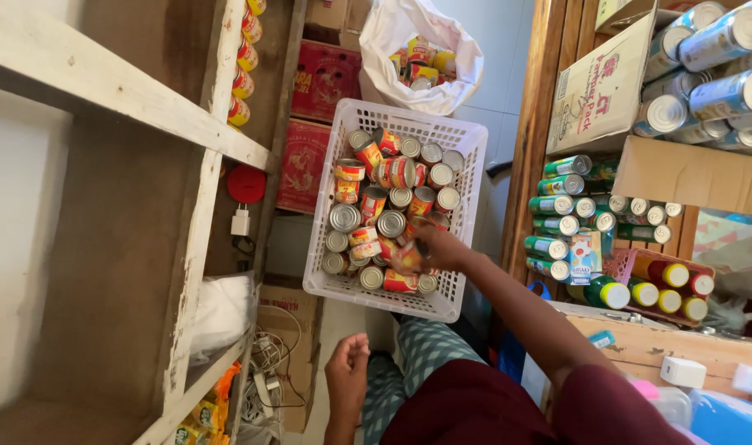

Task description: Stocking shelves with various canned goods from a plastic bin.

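A white plastic basket holds several red and yellow tin cans. My right hand reaches into the basket from the right and is closed around a red and yellow can near its lower edge. My left hand hangs below the basket over my patterned trousers, its fingers loosely curled with nothing in them.
A white bag with more cans lies beyond the basket, next to red cartons. Wooden shelves stand on the left with cans on them. On the right are green and blue drink cans, yellow-capped bottles and cardboard boxes.
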